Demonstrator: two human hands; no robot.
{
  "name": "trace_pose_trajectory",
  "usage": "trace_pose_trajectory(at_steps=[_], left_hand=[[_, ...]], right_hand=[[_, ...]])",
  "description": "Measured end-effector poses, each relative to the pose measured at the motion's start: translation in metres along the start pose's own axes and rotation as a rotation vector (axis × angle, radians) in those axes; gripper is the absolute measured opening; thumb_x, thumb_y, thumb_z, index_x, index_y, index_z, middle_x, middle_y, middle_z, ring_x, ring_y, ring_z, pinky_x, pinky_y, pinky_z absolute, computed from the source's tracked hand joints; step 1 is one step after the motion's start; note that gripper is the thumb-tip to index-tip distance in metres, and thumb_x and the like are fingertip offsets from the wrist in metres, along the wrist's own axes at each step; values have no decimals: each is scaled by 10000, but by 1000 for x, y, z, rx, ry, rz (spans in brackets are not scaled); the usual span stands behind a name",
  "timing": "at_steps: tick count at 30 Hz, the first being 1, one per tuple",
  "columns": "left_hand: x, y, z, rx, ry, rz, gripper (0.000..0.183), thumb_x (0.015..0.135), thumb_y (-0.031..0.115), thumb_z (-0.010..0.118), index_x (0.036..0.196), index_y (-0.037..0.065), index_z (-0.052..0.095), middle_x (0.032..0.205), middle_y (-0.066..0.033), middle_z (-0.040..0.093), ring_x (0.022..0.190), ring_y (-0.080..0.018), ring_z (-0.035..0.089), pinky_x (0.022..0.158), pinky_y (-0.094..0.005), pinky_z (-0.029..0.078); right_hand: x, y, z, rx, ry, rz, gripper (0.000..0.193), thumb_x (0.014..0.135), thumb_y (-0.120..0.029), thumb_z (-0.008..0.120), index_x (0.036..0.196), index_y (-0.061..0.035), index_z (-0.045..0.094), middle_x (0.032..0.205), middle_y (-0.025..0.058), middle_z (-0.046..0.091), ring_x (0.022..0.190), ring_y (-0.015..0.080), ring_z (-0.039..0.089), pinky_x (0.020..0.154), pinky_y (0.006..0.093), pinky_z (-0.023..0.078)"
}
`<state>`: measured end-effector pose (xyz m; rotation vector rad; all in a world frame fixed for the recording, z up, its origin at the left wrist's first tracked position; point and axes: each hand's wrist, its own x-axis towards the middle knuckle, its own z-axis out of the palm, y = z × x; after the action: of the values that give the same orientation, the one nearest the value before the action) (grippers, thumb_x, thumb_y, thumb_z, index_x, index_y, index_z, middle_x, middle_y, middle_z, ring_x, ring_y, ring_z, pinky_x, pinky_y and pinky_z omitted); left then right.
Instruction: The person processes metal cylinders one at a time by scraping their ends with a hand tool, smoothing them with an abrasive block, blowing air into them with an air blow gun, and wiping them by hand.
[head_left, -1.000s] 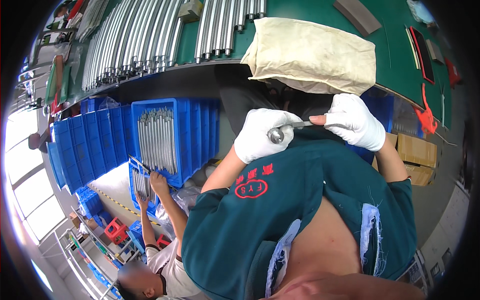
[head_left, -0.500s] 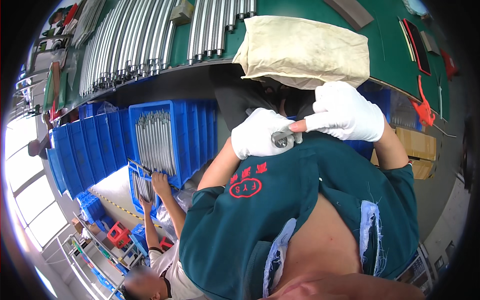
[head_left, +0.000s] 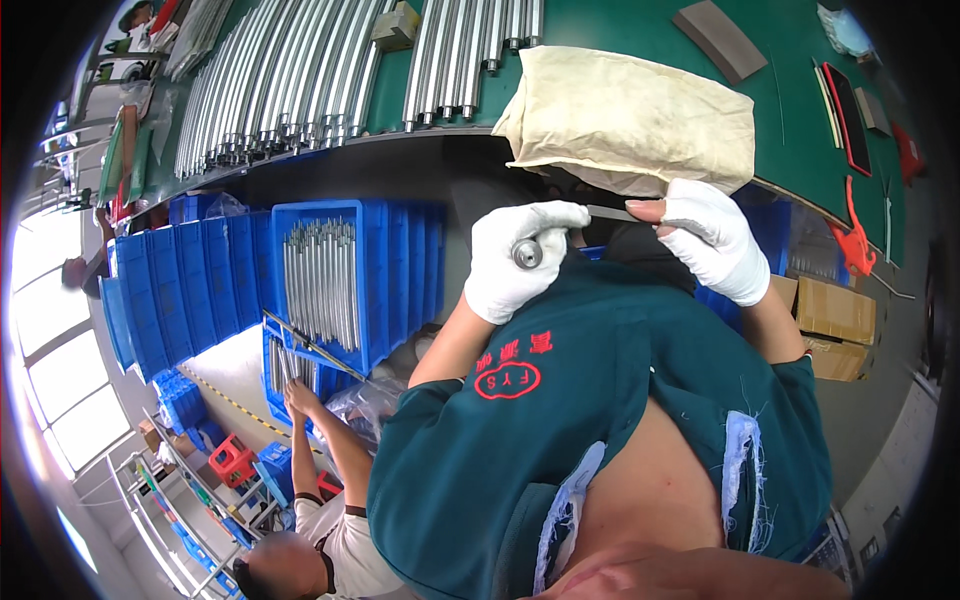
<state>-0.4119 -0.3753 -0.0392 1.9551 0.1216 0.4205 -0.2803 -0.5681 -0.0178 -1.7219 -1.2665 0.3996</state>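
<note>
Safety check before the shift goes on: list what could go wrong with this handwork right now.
The left hand holds a metal rod end-on near the body while the right hand pinches a thin blade-like tool; a slip might cut the glove. A dropped rod could fall toward the co-worker's arm below.

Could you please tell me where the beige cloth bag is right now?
In the head view, the beige cloth bag lies on the green workbench, upper centre-right, above both white-gloved hands and right of the rows of metal rods.

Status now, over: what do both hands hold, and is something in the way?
Left hand shut on metal tube, end facing camera. Right hand pinches thin flat tool beside it. Cloth bag just beyond, not touching.
</note>
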Motion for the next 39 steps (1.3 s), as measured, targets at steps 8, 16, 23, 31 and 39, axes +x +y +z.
trace_pose_trajectory(at_steps=[8,16,23,31,39], left_hand=[[-16,-18,9,72,46,74,241,811,-31,585,1042,37,579,840,-84,597,736,-155,587,675,-253,468],[-11,-10,15,-47,119,10,452,662,-17,644,1091,121,610,921,-104,648,728,-254,642,663,-317,517],[-9,-13,12,130,-103,90,451,689,69,614,1129,167,613,752,-66,661,646,-242,636,608,-309,505],[-7,-10,12,159,-345,94,208,672,125,601,874,138,652,662,-80,611,576,-264,598,547,-341,487],[-1,-14,6,17,-629,44,132,683,192,623,799,132,640,657,-89,598,606,-285,588,551,-343,454]], right_hand=[[-1,-4,12,16,-55,50,296,813,-115,569,1096,-100,653,663,47,559,596,175,493,591,290,407],[-6,-1,22,-112,-69,-29,339,760,-91,621,1079,-197,669,579,62,443,546,213,434,531,325,378],[-4,0,24,-105,-78,-126,370,751,-104,645,1092,-246,658,575,48,430,538,216,439,514,329,376],[6,1,4,-342,-246,-311,464,700,-89,629,1106,-314,634,562,4,386,554,206,422,522,326,369],[10,0,-2,-317,-273,-332,477,665,-76,640,1073,-322,652,544,4,348,530,213,386,498,331,329]])
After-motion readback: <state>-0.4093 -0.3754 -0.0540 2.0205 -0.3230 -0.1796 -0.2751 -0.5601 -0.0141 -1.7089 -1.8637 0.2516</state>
